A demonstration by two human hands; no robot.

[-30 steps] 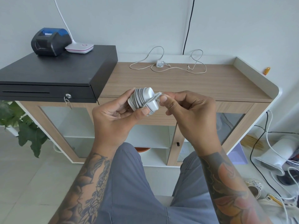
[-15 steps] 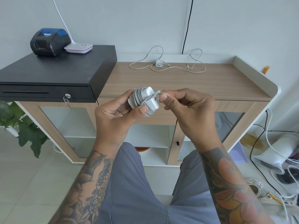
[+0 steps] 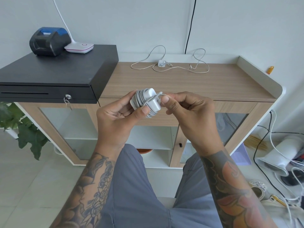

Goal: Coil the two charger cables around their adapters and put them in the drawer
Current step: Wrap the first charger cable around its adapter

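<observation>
Left grip (image 3: 118, 112) wrapped round the charger (image 3: 146, 102), mid-frame. Right grip (image 3: 185, 109) pinching the cable end (image 3: 158, 96). Best to tuck that end tight under a loop. Other charger (image 3: 160, 63) loose on worktop (image 3: 222, 83), twelve o'clock.

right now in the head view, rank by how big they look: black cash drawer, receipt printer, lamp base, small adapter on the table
1. black cash drawer
2. receipt printer
3. lamp base
4. small adapter

These are sizes as they look; the adapter lies farthest back, so it looks smaller.
</observation>
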